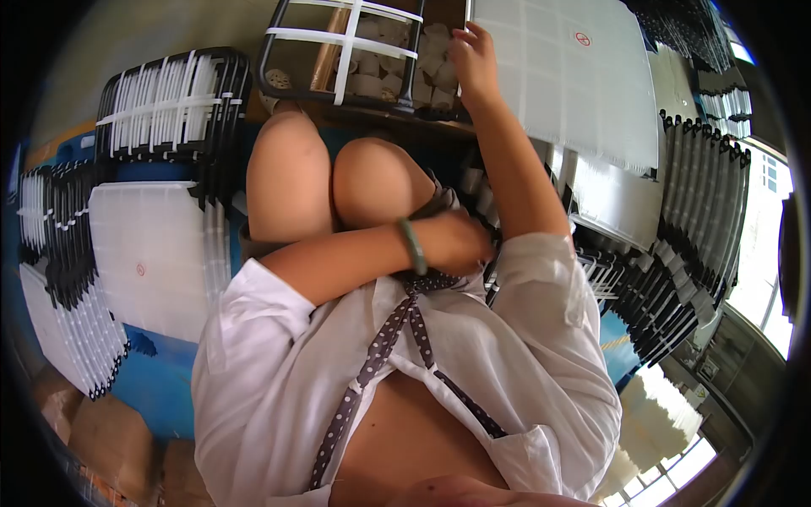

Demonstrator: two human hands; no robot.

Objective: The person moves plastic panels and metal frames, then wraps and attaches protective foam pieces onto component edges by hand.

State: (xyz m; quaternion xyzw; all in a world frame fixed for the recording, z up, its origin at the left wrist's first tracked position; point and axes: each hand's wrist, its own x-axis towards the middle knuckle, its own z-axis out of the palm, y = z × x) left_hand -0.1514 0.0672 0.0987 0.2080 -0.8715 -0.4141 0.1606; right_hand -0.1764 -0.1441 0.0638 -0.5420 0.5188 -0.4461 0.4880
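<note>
My right hand point(475, 63) is stretched forward at the left edge of a white panel point(566, 76) with a fine grid and a small red sign. Its fingers are slightly bent and apart, touching or very near that edge. My left hand point(458, 243), with a green bracelet point(413, 246) on the wrist, lies across my lap by my right elbow. Its fingers curl downward, and what they hold, if anything, is hidden. Ahead of my knees stands a black metal frame point(405, 84) with white straps point(345, 35) across it.
Behind the frame are several white cylindrical pieces point(367, 84) and a brown tube point(329, 51). Strapped folded racks point(165, 101) and white panels point(148, 245) stand at left. More folded racks point(697, 203) line the right side. Cardboard boxes point(114, 439) are at lower left.
</note>
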